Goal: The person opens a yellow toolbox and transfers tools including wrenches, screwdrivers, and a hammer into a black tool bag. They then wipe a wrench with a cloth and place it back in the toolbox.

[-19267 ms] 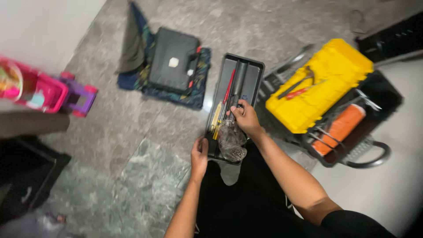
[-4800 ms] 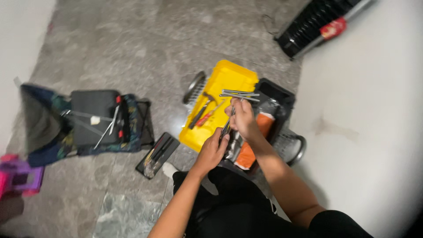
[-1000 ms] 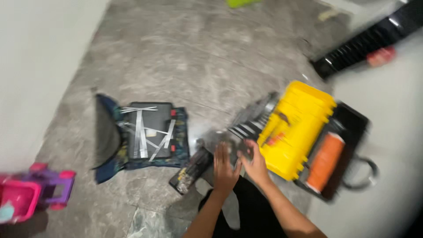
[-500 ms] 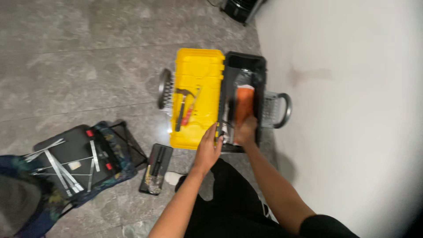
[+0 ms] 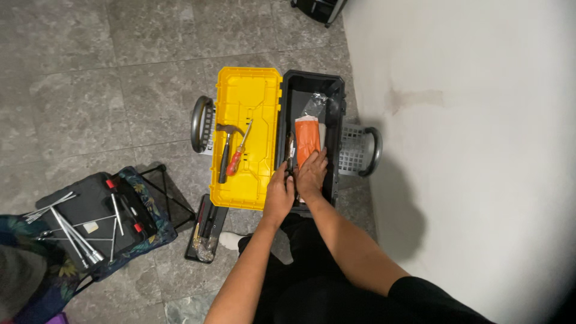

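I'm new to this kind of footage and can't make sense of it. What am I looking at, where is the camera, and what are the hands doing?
The camera sits on a person's head, looking down at their own arms. Both hands, the left hand and right hand, reach into an open black toolbox on the grey floor, beside an orange packet. What they grip is hidden. Its yellow lid lies open, carrying a hammer and a red-handled screwdriver. A small black tray and a black case with metal rods lie to the left.

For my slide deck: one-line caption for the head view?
Both hands, left hand and right hand, reach into a black toolbox beside its yellow lid.
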